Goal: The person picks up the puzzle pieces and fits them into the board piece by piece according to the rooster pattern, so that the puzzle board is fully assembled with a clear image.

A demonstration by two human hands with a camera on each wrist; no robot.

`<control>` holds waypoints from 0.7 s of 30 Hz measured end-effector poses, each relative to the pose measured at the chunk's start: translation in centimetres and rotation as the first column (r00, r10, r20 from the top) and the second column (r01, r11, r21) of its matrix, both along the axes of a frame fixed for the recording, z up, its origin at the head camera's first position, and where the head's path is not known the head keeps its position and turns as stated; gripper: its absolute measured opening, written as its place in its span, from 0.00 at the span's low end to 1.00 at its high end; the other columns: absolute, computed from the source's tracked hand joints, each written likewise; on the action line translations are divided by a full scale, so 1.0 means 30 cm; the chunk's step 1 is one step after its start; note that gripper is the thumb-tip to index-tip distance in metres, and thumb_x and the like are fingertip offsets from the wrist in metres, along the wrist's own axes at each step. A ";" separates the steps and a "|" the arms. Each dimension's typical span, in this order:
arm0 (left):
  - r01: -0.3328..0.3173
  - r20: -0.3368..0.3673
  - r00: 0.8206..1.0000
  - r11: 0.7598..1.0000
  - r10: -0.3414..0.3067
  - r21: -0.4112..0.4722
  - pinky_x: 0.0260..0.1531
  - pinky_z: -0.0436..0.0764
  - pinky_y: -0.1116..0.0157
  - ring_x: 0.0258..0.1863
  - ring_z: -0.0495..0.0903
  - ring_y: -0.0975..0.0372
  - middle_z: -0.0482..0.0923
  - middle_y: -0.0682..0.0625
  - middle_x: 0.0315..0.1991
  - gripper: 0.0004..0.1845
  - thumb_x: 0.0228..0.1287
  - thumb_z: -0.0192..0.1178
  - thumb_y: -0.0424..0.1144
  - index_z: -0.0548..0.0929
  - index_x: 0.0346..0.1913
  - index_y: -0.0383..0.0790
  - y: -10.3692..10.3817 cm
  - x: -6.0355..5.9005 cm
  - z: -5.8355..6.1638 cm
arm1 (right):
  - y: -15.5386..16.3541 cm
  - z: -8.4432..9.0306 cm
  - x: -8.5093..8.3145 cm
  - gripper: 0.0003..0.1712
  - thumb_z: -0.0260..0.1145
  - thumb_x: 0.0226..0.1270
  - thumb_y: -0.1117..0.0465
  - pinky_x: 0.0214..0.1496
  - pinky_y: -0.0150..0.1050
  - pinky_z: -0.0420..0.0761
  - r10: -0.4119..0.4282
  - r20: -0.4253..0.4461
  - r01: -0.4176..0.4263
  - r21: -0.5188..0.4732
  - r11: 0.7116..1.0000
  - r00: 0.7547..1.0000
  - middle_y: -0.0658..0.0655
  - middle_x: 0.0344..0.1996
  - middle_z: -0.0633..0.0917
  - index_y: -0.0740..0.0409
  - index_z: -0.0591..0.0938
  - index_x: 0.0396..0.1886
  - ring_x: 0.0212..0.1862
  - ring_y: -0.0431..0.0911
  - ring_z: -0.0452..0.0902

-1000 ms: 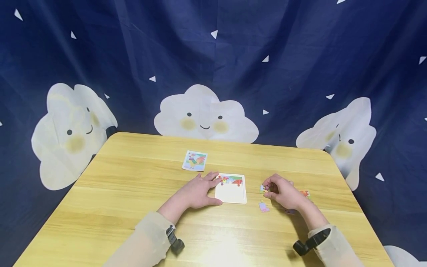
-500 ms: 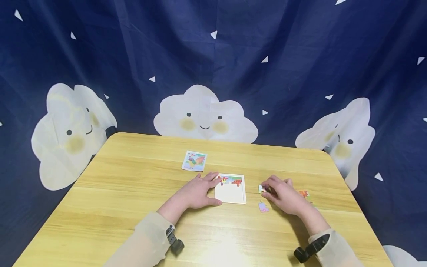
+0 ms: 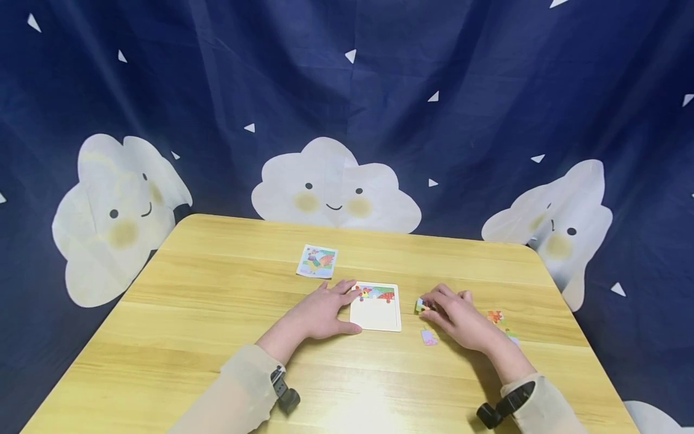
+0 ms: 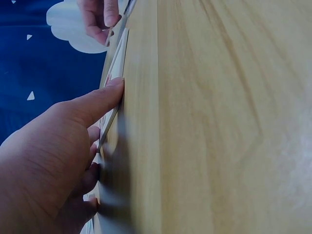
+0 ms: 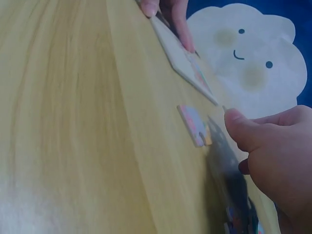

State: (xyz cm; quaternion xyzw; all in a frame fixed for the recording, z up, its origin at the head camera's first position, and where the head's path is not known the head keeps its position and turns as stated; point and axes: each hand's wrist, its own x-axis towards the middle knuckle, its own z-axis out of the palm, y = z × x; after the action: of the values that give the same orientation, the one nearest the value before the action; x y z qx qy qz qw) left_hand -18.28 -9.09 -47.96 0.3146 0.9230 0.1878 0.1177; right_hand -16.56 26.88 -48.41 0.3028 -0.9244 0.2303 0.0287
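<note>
In the head view my left hand [image 3: 322, 312] rests at the left side of a white puzzle board [image 3: 375, 316], fingers and thumb spread along it. The left wrist view shows the thumb extended onto the board's near edge. A strip of coloured pieces fills the board's top part; below it the surface is bare white. To the right, my right hand [image 3: 458, 316] pinches a small puzzle piece [image 3: 420, 305] between thumb and fingers, just off the table. Fingers cover most of that piece. A lilac puzzle piece [image 3: 429, 337] lies below it, also visible in the right wrist view.
Loose puzzle pieces [image 3: 496, 316] lie behind the right hand, partly hidden by the wrist. A square picture card [image 3: 317, 261] of a colourful bird lies beyond the left hand. The wooden table [image 3: 217, 265] ends at a dark blue curtain [image 3: 347, 90] with clouds.
My right hand has tilted and brought the pinched piece slightly left, towards the board. More of the loose pieces behind it show now. The left hand and board stay where they were.
</note>
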 end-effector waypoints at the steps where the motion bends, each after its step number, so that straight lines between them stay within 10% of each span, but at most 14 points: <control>1: 0.000 0.001 1.000 1.000 0.000 0.000 0.80 0.49 0.45 0.83 0.53 0.51 0.53 0.48 0.85 0.49 0.66 0.66 0.68 0.67 0.82 0.45 0.000 0.001 0.001 | -0.002 0.003 0.000 0.13 0.68 0.79 0.54 0.46 0.44 0.57 0.003 0.009 -0.003 -0.012 1.000 1.000 0.43 0.49 0.80 0.50 0.85 0.58 0.44 0.35 0.74; 21: -0.005 0.011 1.000 1.000 0.005 0.004 0.80 0.49 0.46 0.83 0.53 0.51 0.52 0.48 0.85 0.49 0.67 0.66 0.68 0.66 0.82 0.45 -0.001 0.005 0.005 | -0.148 0.068 -0.021 0.17 0.66 0.80 0.54 0.48 0.47 0.57 0.110 0.073 -0.107 -0.052 0.993 0.991 0.42 0.49 0.79 0.53 0.85 0.62 0.37 0.34 0.69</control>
State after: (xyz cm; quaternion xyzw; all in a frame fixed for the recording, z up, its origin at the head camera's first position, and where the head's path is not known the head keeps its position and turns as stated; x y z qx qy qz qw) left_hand -18.13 -9.12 -47.80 0.3117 0.9227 0.1916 0.1219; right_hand -17.18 22.46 -46.38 0.3429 -0.9011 0.2651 -0.0116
